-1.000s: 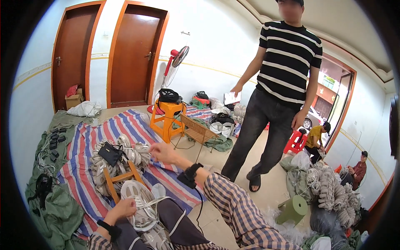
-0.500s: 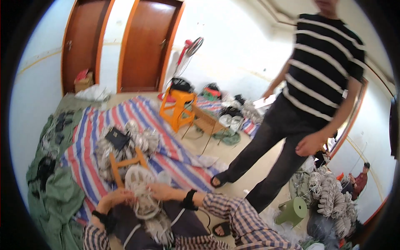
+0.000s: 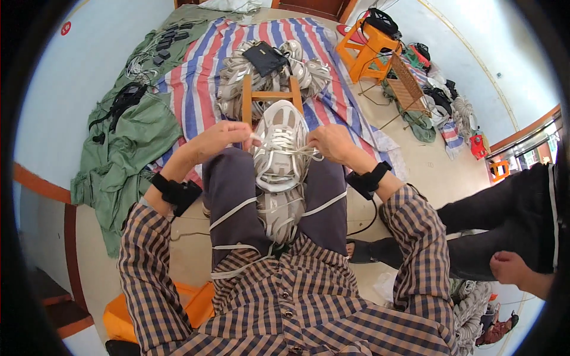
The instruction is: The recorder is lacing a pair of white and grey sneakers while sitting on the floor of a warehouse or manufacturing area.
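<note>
A beige and white sneaker (image 3: 279,172) sits between my knees, at the near end of a wooden frame (image 3: 270,95). Its pale shoelace (image 3: 284,141) runs across the tongue in loose loops. On the shoe's left side my left hand (image 3: 233,136) pinches one end of the lace. My right hand (image 3: 330,142) is closed on lace strands at the right side. A second, similar sneaker (image 3: 281,218) lies closer to me between my thighs. Loose white laces (image 3: 233,213) hang across my dark trousers.
Beyond the frame, a heap of similar sneakers (image 3: 231,89) with a black pouch (image 3: 265,57) on it lies on a striped sheet (image 3: 202,65). Green cloth (image 3: 139,142) is at left. An orange stool (image 3: 368,50) stands far right; a person's dark-trousered legs (image 3: 475,207) are near right.
My view has swung down toward my lap, and the other person now shows only at the right edge. My hands are farther apart, one at each side of the sneaker.
</note>
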Available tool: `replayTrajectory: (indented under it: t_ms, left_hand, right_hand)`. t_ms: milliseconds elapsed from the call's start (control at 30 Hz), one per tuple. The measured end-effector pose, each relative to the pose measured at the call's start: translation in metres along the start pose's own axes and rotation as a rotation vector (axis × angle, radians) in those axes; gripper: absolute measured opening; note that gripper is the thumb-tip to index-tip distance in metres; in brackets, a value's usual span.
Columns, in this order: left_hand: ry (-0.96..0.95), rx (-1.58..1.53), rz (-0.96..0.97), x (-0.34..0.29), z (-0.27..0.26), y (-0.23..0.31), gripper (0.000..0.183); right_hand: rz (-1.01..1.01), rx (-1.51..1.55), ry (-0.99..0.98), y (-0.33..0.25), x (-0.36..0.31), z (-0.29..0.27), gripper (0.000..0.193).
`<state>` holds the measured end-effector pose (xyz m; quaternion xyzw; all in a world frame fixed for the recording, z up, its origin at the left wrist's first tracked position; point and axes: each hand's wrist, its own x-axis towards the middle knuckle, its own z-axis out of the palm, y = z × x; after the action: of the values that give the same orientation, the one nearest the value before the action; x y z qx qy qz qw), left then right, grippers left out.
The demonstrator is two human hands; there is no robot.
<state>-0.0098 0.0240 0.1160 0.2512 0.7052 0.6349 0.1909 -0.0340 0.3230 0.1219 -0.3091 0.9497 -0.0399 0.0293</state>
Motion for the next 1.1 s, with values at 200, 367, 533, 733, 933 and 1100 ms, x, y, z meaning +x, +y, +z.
replayTrajectory:
  t_ms: [200,367,533,733,933,1100]
  left_hand:
    - [0.193,0.37,0.009,-0.016,0.0,0.002,0.02]
    - [0.265,1.33,0.071,-0.051,-0.016,-0.007,0.016]
    - [0.163,0.714,-0.136,-0.076,-0.015,0.029,0.017]
    - [0.127,0.701,-0.423,-0.106,-0.031,0.047,0.021]
    - [0.236,0.289,-0.562,-0.127,-0.038,0.078,0.018]
    - [0.336,0.623,-0.916,-0.17,-0.083,0.072,0.018]
  right_hand:
    - [0.258,-0.509,0.192,0.07,-0.032,-0.053,0.002]
    - [0.43,-0.367,0.009,0.115,-0.079,-0.077,0.012]
    - [0.2,0.145,0.329,0.099,-0.062,-0.006,0.016]
    - [-0.02,0.628,0.228,0.008,-0.01,0.023,0.019]
    - [-0.008,0.519,0.197,-0.012,0.001,0.042,0.016]
    - [-0.073,0.467,0.263,-0.013,0.011,0.045,0.011]
